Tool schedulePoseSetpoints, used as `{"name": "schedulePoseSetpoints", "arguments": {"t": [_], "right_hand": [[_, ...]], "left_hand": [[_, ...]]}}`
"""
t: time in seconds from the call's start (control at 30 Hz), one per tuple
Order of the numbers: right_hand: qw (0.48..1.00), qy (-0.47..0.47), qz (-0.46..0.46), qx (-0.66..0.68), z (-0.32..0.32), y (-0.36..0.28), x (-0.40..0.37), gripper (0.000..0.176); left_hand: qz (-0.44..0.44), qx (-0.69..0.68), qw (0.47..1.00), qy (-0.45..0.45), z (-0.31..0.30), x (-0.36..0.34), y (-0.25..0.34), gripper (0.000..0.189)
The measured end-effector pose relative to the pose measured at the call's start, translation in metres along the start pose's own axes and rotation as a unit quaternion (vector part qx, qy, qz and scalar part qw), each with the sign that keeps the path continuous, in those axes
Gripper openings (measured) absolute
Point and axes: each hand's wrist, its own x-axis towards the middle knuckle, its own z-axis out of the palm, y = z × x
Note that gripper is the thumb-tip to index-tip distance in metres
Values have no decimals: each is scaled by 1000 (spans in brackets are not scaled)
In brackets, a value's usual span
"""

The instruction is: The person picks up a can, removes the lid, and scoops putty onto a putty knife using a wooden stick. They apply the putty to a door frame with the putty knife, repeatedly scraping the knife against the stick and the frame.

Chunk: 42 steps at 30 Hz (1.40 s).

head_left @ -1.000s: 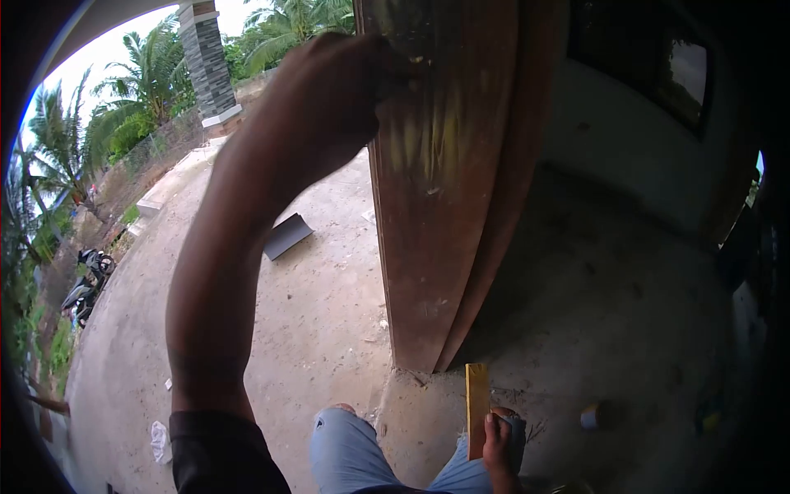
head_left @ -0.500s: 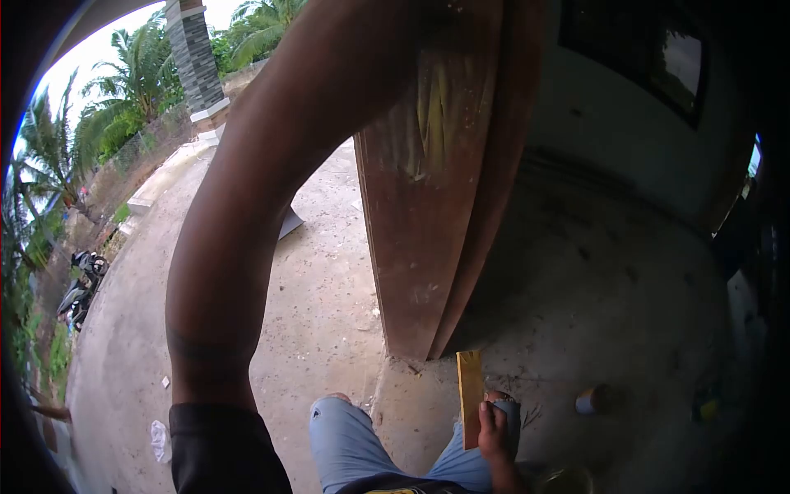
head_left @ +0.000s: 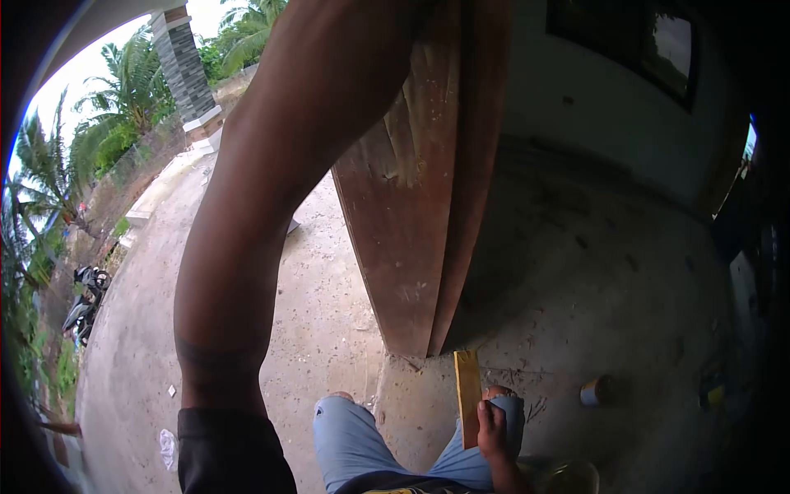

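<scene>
Brown wooden door [head_left: 411, 247] stands upright on the concrete floor [head_left: 576, 288], long axis running 12 to 6 o'clock, foot at 6. A pale patch [head_left: 420, 123] near its top looks scraped while the boards below remain dark, so most seems left. The left forearm [head_left: 271, 206] rises toward 12 and the left hand lies outside the frame, grip unknowable; the right hand [head_left: 494, 432], at 6 o'clock, clasps a yellow strip [head_left: 467, 387] pointing to 12.

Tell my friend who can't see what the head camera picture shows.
A person's left arm reaches up along a tall brown wooden board standing on a concrete floor; that hand is out of view. Their right hand holds a yellow strip beside a knee in blue jeans.
</scene>
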Motion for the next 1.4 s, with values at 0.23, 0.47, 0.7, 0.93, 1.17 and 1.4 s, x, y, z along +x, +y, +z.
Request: {"name": "schedulePoseSetpoints", "arguments": {"t": [0.23,0.47,0.7,0.93,1.17,1.4], "right_hand": [[978,36,118,-166,-13,-19,5,44],[996,55,29,-58,-14,19,-11,42],[1000,21,23,5,-9,31,-11,40],[1000,11,12,6,-12,21,2,38],[1000,14,-11,-13,-16,4,0,40],[997,28,5,-66,-16,25,7,39]], "left_hand": [[11,61,997,43,111,-124,19,39],[-48,-32,986,-158,118,-209,59,47],[2,75,997,18,1,-7,9,43],[-2,48,994,-98,109,-163,44,43],[25,52,998,-10,54,-86,43,44],[15,16,999,26,141,-146,50,42]]}}
